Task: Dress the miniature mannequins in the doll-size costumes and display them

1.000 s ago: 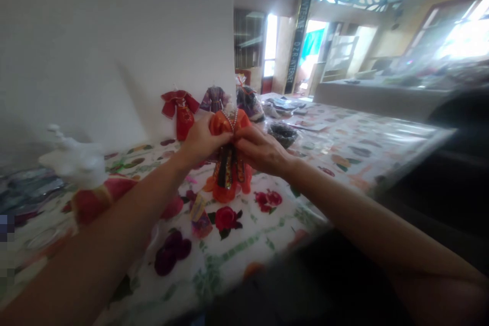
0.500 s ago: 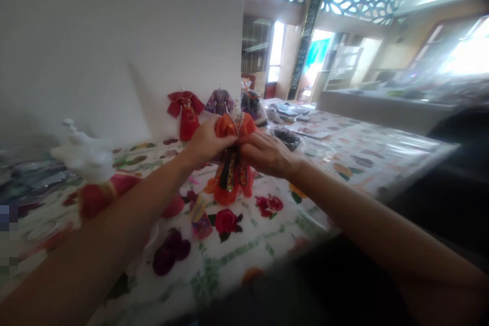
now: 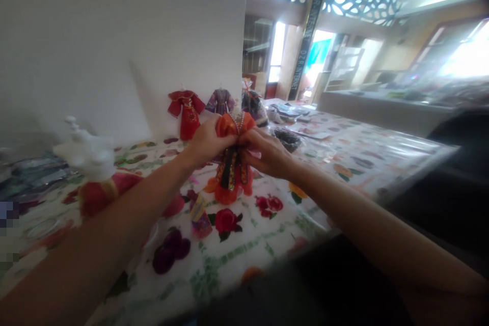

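Observation:
A small orange-red doll dress [image 3: 226, 194] stands upright on the table, with a beaded V neckline and dark bands with gold pattern hanging down its front. My left hand [image 3: 208, 138] grips its waist from the left, thumb across the front. From the right, my right hand [image 3: 267, 153] pinches at the same waist, its fingertips close against the left thumb. Whatever lies between the right fingertips is too small to make out. Close below the dress lies a small purple and yellow piece [image 3: 199, 218] of patterned material.
A white mannequin bust [image 3: 87, 155] with red and gold cloth [image 3: 110, 191] stands left. Behind the dress are a red miniature dress [image 3: 188, 114] and a purple one [image 3: 220, 101]. Bagged items [image 3: 286, 111] lie back right on the fruit-patterned tablecloth [image 3: 237, 260]. A white panel [image 3: 153, 35] rises behind.
My right hand's fingers have shifted slightly at the waist, opening a small gap under the index finger. My left hand holds the same place.

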The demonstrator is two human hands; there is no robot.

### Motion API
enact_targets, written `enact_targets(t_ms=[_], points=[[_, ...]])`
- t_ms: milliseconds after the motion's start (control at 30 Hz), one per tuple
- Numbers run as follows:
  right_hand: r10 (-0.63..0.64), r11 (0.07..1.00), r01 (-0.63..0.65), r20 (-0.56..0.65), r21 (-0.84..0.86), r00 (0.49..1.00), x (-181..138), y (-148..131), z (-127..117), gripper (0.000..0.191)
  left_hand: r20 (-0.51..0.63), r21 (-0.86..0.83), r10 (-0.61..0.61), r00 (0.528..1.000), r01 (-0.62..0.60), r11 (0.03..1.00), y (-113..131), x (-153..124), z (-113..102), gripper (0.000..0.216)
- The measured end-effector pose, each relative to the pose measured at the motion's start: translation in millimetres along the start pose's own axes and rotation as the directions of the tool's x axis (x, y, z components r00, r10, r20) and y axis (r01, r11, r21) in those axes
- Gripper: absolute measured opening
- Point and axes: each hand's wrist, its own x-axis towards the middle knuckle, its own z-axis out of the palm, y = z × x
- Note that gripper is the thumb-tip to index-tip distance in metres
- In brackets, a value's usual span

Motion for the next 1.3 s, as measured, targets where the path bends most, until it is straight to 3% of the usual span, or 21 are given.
enact_targets(t_ms=[233, 433, 633, 867, 1033, 1300], points=[[-0.029, 0.980, 0.018, -0.054, -0.196, 0.998, -4.0, -6.1, 8.7, 0.011, -0.009, 0.036, 0.009, 1.000, -0.008, 0.999, 1.0, -1.1, -0.9, 0.034], [0.006, 0.971, -0.031, -0.106, -0.236, 0.994, -7.0, -9.7, 16.9, 0.014, -0.017, 0.038, 0.016, 1.000, -0.015, 0.999, -0.6, -0.6, -0.7, 0.033], [0.027, 0.977, -0.057, -0.146, -0.204, 0.989, -4.3, -9.5, 18.9, 0.008, 0.016, -0.066, 0.002, 1.000, -0.001, 0.998, -1.0, -3.2, -1.0, 0.038], [0.056, 0.991, -0.073, -0.148, -0.109, 0.987, -2.7, -10.5, 17.4, 0.010, 0.185, -0.192, -0.015, 0.983, 0.051, 0.980, 1.0, -5.8, -11.2, 0.045], [0.066, 0.993, -0.078, -0.127, -0.091, 0.990, -1.6, -9.3, 16.3, 0.012, 0.175, -0.150, 0.033, 0.984, -0.007, 0.989, 0.5, -4.8, -14.6, 0.044], [0.045, 0.997, -0.052, -0.107, -0.060, 0.993, 0.1, -7.3, 14.0, 0.012, 0.100, -0.072, 0.001, 0.995, 0.007, 0.997, -0.3, -2.1, -12.3, 0.037]])
